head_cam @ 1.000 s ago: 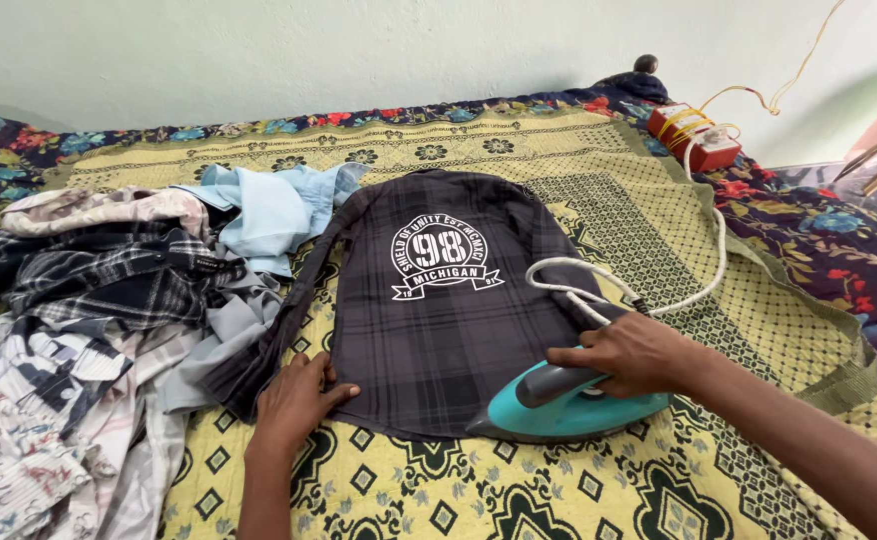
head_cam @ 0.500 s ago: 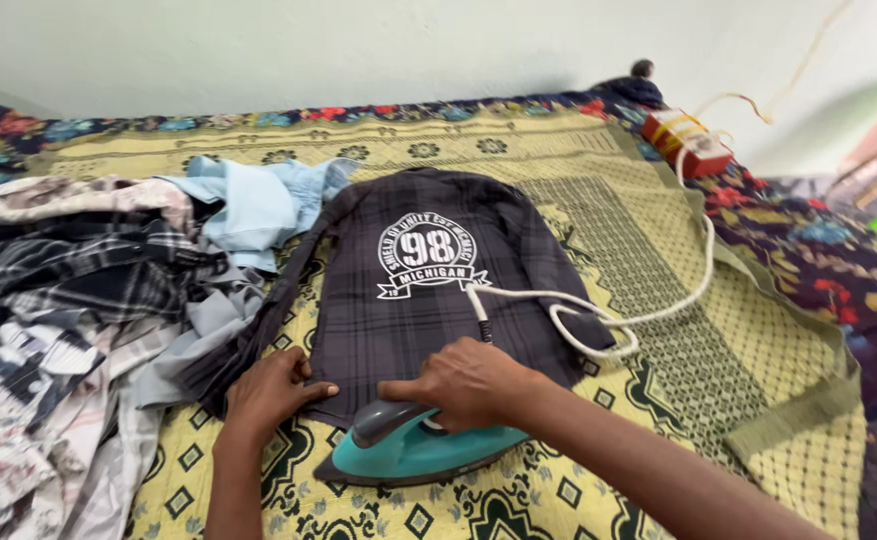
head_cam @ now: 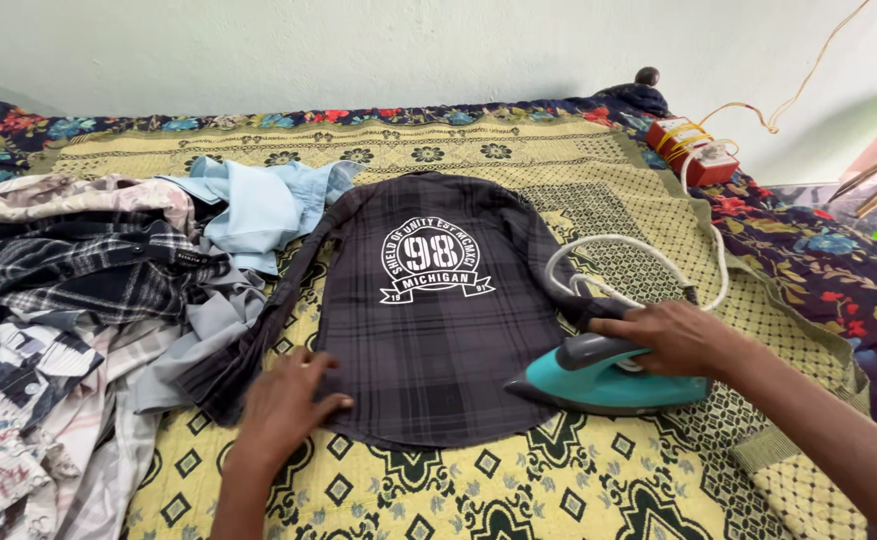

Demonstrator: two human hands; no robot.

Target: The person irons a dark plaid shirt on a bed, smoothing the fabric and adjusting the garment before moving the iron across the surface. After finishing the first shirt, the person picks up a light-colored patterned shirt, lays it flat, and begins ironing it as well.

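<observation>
On the patterned bedspread (head_cam: 599, 150), the shirt (head_cam: 429, 330) lay flat under the open, pressing left hand (head_cam: 284, 405), while the right hand (head_cam: 674, 338) gripped the iron (head_cam: 604, 380) at its hem, where the looped cord (head_cam: 649, 262) risked snagging or scorching.

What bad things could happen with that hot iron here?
The white cord loops right behind the teal iron, so it might snag or touch the hot plate. The left hand presses the dark plaid shirt near the iron's path and could get burned. Resting the iron might scorch the shirt.
</observation>
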